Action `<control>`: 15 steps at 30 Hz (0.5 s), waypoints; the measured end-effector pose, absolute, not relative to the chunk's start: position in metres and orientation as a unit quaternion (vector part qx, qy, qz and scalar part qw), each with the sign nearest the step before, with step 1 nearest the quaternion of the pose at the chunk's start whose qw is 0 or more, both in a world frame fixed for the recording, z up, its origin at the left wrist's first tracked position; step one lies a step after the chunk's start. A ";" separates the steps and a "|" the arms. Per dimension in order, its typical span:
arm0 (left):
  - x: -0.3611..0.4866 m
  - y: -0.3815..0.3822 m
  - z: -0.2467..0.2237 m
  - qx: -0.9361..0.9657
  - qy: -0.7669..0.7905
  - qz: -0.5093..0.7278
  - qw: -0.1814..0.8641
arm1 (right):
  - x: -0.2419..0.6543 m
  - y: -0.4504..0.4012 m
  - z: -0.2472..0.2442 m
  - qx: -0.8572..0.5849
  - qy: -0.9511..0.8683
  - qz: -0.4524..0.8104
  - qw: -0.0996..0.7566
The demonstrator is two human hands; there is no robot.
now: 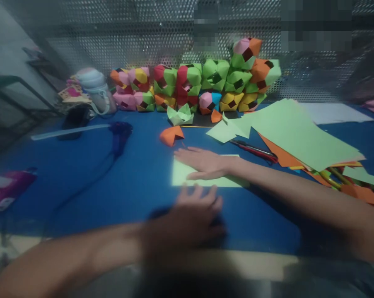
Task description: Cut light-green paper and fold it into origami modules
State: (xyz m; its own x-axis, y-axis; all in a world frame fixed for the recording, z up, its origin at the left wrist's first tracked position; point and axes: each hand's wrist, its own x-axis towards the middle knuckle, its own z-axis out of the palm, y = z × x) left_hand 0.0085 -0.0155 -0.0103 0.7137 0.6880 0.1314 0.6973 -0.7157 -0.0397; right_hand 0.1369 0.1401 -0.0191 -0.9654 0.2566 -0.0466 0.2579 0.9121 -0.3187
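A pale green rectangular paper (pixel 183 176) lies flat on the blue tabletop (pixel 112 186). My right hand (pixel 205 162) rests on it, palm down with fingers stretched out toward the left. Nearer the front, my left hand (pixel 194 213) is spread just below the paper's lower edge, slightly blurred, with nothing seen in it. Whether its fingertips touch the paper is hard to tell. Beyond the paper are an orange folded piece (pixel 172 135), a light green folded piece (pixel 180 115) and a pale green creased sheet (pixel 223 131).
Several colourful folded-paper blocks (pixel 189 78) are stacked at the back. Red-handled scissors (pixel 256 152) and large green sheets (pixel 298 132) lie right. A glue gun (pixel 120 136), a dark phone (pixel 73 122), a bottle (pixel 95 89) and a magenta item (pixel 11 188) are left.
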 end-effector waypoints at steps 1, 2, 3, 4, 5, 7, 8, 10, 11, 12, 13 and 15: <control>0.008 -0.016 -0.011 -0.926 -0.372 -0.054 0.043 | 0.137 0.141 -0.020 0.133 0.977 -0.169 0.003; 0.008 -0.016 -0.012 -0.926 -0.371 -0.054 0.043 | 0.137 0.141 -0.021 0.134 0.976 -0.173 0.000; 0.008 -0.016 -0.012 -0.926 -0.370 -0.054 0.042 | 0.138 0.141 -0.022 0.134 0.975 -0.178 -0.003; 0.008 -0.016 -0.013 -0.926 -0.371 -0.053 0.042 | 0.137 0.141 -0.022 0.135 0.974 -0.183 -0.007; 0.008 -0.016 -0.013 -0.925 -0.374 -0.053 0.043 | 0.137 0.141 -0.022 0.136 0.972 -0.189 -0.011; 0.009 -0.016 -0.014 -0.922 -0.380 -0.053 0.045 | 0.137 0.142 -0.020 0.145 0.968 -0.205 -0.022; 0.009 -0.016 -0.013 -0.921 -0.382 -0.053 0.049 | 0.139 0.143 -0.018 0.155 0.964 -0.214 -0.028; 0.010 -0.016 -0.013 -0.920 -0.385 -0.053 0.057 | 0.146 0.143 -0.014 0.181 0.958 -0.218 -0.042; 0.010 -0.016 -0.013 -0.919 -0.385 -0.053 0.061 | 0.151 0.143 -0.012 0.194 0.957 -0.208 -0.048; 0.010 -0.017 -0.012 -0.919 -0.385 -0.052 0.063 | 0.158 0.142 -0.011 0.208 0.958 -0.191 -0.052; 0.010 -0.017 -0.012 -0.919 -0.385 -0.050 0.063 | 0.166 0.140 -0.010 0.219 0.959 -0.170 -0.053; 0.010 -0.017 -0.011 -0.920 -0.385 -0.048 0.059 | 0.182 0.136 -0.013 0.246 0.959 -0.134 -0.043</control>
State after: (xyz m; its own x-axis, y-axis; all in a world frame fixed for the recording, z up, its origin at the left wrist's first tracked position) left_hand 0.0105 -0.0171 -0.0105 0.6994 0.7022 0.1333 0.7135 -0.6970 -0.0716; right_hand 0.1816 0.1359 -0.0134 -0.8754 0.4831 0.0167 0.4600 0.8431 -0.2784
